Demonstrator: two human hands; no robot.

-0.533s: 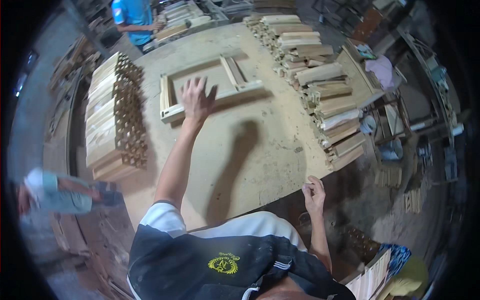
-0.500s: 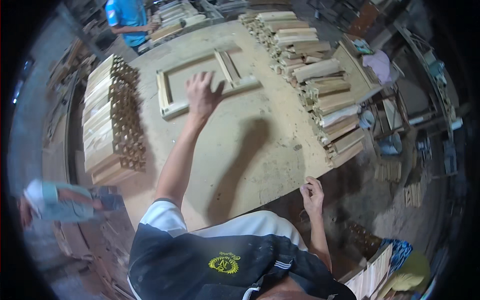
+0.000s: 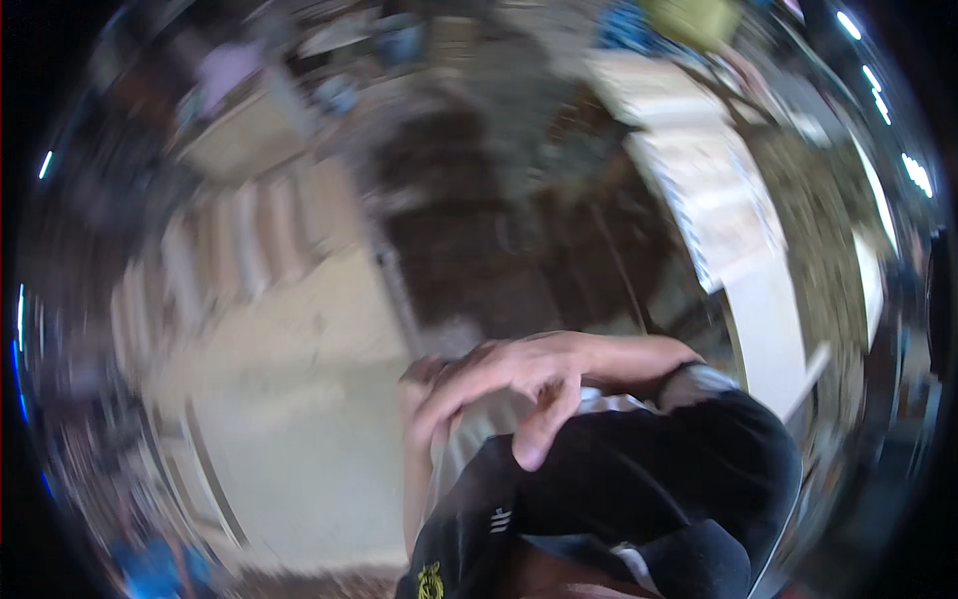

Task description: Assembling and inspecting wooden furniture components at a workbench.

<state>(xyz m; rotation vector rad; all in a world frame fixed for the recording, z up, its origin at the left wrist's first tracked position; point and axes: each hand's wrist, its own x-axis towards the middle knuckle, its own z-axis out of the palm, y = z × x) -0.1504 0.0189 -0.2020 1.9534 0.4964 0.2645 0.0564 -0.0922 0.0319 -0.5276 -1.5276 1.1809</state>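
Observation:
My right hand (image 3: 534, 369) reaches across my front from the right, its thumb hanging apart and its fingers stretched leftward. Nothing shows in its grasp. Just beyond its fingertips, and partly covered by them, is my left hand (image 3: 421, 374), its forearm rising along the table's edge. Blur and overlap hide the left fingers, and I cannot tell whether the two hands touch. On the left lies the pale worktable (image 3: 299, 479), with the wooden frame (image 3: 195, 474) smeared by motion near its far left side.
Wooden pieces (image 3: 235, 240) lie in rows along the table. A stack of pale boards (image 3: 709, 190) stands on the right, near a yellow-green cloth (image 3: 694, 20). A person in blue (image 3: 155, 569) is at the lower left. A pink cloth (image 3: 230, 70) hangs at upper left.
My view has swung right, so the table now sits left and the board stack has come up. My left hand has left the wooden frame; both hands are now close together before me.

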